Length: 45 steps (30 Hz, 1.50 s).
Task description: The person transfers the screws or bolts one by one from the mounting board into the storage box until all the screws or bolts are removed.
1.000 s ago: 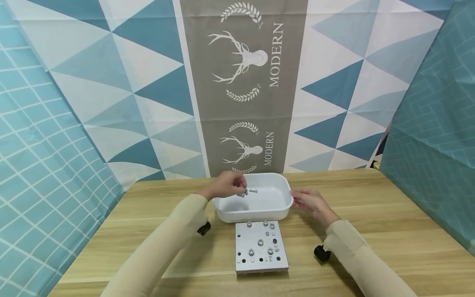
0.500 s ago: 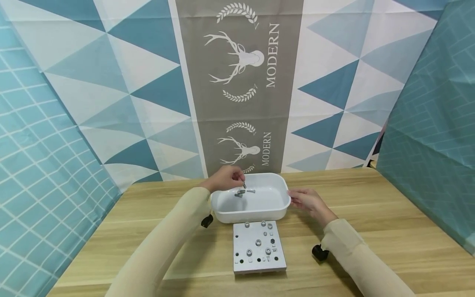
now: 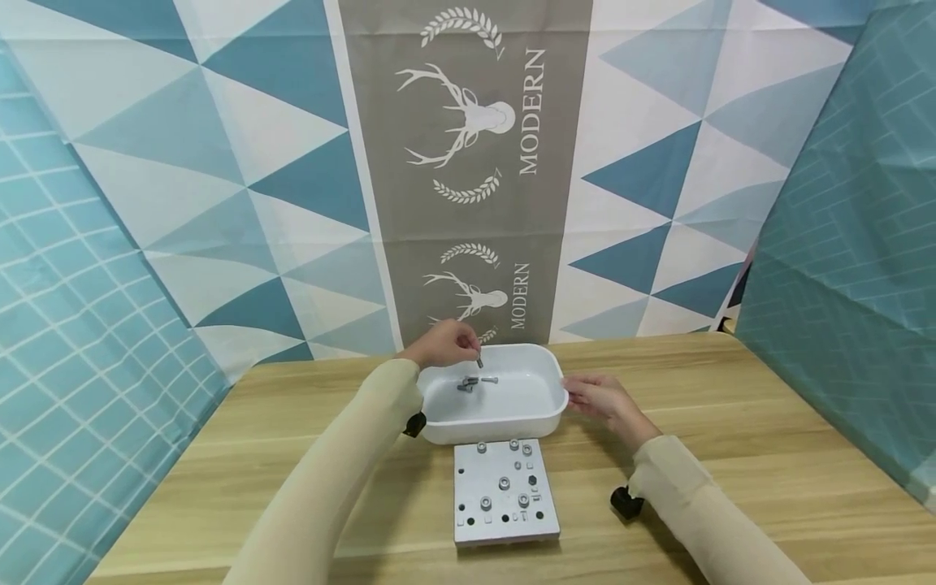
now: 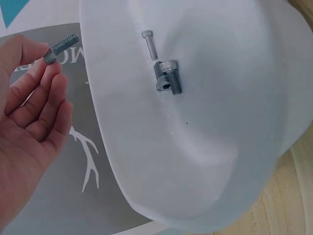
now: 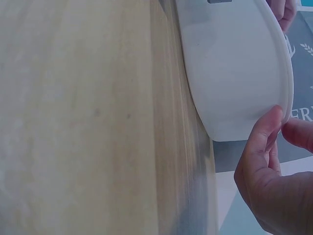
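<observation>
My left hand (image 3: 442, 344) pinches a socket-head screw (image 4: 64, 45) by its head between thumb and fingers, threaded end pointing away, above the back left of a white plastic basin (image 3: 515, 404). Several loose screws (image 4: 169, 77) lie on the basin's floor; most sit in a small cluster and one slimmer screw (image 4: 149, 45) lies just beside it. At the basin's right end, my right hand (image 3: 603, 398) grips the rim, the thumb on one side and fingers (image 5: 266, 128) on the other.
In front of the basin lies a silver metal plate (image 3: 478, 479) with several socket-head screws standing in it and several open holes. Everything rests on a wooden table (image 3: 621, 552). A patterned cloth (image 3: 621, 122) hangs close behind, and blue cloths flank both sides.
The left hand has risen from the cluster of screws with one screw between its fingertips. My right hand has kept its grip on the rim. The head view has shifted slightly.
</observation>
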Motion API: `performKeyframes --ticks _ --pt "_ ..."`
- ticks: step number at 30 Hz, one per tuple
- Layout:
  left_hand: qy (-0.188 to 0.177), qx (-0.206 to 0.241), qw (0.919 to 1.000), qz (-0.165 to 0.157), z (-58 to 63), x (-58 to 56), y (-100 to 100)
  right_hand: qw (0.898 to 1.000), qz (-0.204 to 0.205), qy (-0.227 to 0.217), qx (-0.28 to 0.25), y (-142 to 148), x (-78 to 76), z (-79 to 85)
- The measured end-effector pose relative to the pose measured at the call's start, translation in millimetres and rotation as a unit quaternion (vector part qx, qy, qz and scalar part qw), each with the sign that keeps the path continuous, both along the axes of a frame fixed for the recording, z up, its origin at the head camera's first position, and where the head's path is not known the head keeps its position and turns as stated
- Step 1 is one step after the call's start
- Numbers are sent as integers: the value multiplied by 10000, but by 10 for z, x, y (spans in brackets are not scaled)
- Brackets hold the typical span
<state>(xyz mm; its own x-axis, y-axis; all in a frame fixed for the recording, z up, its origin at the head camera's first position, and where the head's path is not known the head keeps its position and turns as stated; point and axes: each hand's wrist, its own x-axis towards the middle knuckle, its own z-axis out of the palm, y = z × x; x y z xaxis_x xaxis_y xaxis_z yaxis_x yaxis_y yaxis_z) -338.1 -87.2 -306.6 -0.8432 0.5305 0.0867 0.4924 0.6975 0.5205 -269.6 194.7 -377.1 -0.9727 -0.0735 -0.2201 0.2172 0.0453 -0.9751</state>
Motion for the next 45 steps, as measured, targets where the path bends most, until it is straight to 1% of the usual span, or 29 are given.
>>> performKeyframes --ticks 4,10,16,20,23,28,32,35,39,45 --pt "-35 -77 10000 -19 -39 -49 16 10000 -36 -57 -10 5 7 -5" --pt "90 -221 9997 43 -36 -101 69 9999 -95 -105 -47 13 2 -1" --pt "-13 -372 9990 231 -74 -110 79 9999 -66 -81 -67 -4 -1 -6" --pt "-21 -455 9987 241 -91 -108 51 9999 -66 -106 -79 -16 -9 -6" --pt "-106 -465 9985 268 -81 -92 42 9998 -108 -137 -134 -22 -10 -5" --pt "-249 -483 9981 290 -48 -39 34 9997 -85 -123 -180 -14 -6 -8" --pt "-151 -562 9982 149 -30 25 18 9997 -22 -96 -240 -5 3 -7" --pt "-69 -695 9976 5 -19 98 13 9996 -5 -109 -255 -6 11 -4" --pt "-73 -854 9963 -62 -10 205 28 9996 9 -110 -269 -7 14 -2" --pt "125 -818 9962 -258 -22 330 27 9994 -13 -97 -329 -5 14 -1"
